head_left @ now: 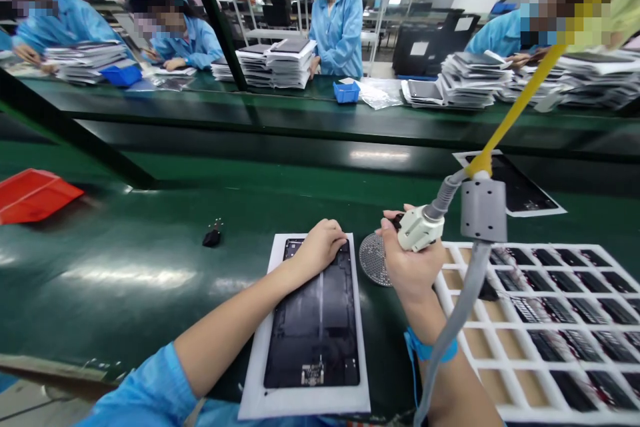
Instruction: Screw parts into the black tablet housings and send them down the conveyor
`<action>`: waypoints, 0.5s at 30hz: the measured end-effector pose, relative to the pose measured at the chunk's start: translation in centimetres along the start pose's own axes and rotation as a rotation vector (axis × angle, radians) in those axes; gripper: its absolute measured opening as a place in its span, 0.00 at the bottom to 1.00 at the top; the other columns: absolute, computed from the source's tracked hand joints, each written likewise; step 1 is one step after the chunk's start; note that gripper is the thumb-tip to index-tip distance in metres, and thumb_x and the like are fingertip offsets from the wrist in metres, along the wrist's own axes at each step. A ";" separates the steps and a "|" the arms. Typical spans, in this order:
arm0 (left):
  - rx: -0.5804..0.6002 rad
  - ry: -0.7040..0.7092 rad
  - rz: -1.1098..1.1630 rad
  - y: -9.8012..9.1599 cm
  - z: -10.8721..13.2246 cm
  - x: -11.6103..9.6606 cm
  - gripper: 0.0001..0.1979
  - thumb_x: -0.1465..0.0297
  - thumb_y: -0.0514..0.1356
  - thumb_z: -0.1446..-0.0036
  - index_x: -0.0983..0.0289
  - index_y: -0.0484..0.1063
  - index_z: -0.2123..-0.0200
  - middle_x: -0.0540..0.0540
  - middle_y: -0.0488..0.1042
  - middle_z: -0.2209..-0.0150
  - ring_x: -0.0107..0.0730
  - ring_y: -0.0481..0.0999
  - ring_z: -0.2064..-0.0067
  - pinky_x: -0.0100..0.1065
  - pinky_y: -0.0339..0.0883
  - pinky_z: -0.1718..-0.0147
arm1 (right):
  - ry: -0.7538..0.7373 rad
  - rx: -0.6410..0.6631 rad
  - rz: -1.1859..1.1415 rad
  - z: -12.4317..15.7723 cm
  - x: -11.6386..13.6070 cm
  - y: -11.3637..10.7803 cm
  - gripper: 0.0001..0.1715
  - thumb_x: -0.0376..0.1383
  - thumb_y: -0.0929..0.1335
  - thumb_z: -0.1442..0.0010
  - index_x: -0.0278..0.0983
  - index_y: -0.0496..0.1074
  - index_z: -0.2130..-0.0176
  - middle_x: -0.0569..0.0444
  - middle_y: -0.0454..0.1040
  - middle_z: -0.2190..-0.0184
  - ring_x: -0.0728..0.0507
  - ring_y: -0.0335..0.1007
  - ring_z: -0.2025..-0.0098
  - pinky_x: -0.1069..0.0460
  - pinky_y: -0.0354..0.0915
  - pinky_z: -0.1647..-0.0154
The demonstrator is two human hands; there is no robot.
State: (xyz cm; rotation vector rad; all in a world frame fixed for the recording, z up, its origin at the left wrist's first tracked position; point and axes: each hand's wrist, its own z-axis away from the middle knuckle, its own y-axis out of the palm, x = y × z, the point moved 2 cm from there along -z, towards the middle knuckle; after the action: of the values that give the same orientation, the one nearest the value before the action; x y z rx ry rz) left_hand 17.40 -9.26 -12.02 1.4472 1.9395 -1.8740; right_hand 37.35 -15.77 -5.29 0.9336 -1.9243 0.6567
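A black tablet back housing (315, 334) lies on a white sheet (257, 384) in front of me. My left hand (320, 250) rests over its upper edge, fingers bent and pressed together; what they hold, if anything, is hidden. Up to the right, my right hand (413, 267) is wrapped around a pale tool head (420, 228) joined to a grey hose (463, 310). A blue band circles that wrist. Just left of the right hand is a round perforated metal disc (374, 260), partly covered by it.
White tray (495, 364) with small black parts at right. Second black panel (523, 187) behind it. Small black part (213, 235) and red bin (37, 197) at left. Grey block (483, 210) hangs from a yellow strap (540, 80). People in blue work beyond, beside stacks.
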 end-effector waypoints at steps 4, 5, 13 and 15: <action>0.008 0.004 -0.019 0.4 -0.1 -0.1 0.06 0.71 0.68 0.27 0.61 0.87 0.59 0.57 0.80 0.60 0.43 0.77 0.55 0.43 0.72 0.52 | 0.053 0.015 -0.097 -0.3 0.4 0.4 0.22 0.42 0.78 0.34 0.39 0.74 0.46 0.49 0.88 0.53 0.46 0.85 0.71 0.48 0.83 0.65; 0.012 0.003 -0.031 0.5 -0.2 -0.1 0.06 0.70 0.69 0.28 0.61 0.88 0.59 0.58 0.80 0.60 0.44 0.77 0.55 0.43 0.72 0.52 | 0.062 0.006 -0.117 -0.4 0.5 0.6 0.23 0.43 0.79 0.35 0.40 0.73 0.45 0.51 0.88 0.55 0.48 0.82 0.74 0.49 0.82 0.69; 0.036 -0.035 -0.054 0.4 -1.1 0.2 0.08 0.71 0.68 0.29 0.57 0.89 0.59 0.57 0.83 0.60 0.47 0.80 0.54 0.43 0.73 0.57 | 0.154 -0.051 -0.223 -0.6 -0.8 2.8 0.30 0.46 0.80 0.39 0.40 0.70 0.45 0.60 0.82 0.68 0.51 0.68 0.81 0.51 0.69 0.79; 0.054 -0.052 -0.054 0.4 -1.2 0.2 0.08 0.71 0.69 0.29 0.57 0.89 0.60 0.56 0.83 0.60 0.47 0.82 0.53 0.42 0.72 0.58 | 0.148 -0.061 -0.209 -0.6 -0.9 3.1 0.31 0.45 0.80 0.39 0.40 0.70 0.44 0.60 0.81 0.68 0.51 0.68 0.81 0.51 0.70 0.79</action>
State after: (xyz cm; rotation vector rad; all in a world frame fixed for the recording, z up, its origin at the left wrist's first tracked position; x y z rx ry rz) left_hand 18.15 -8.21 -12.14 1.3584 1.9376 -1.9804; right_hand 35.45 -13.24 -6.07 1.0027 -1.6806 0.5268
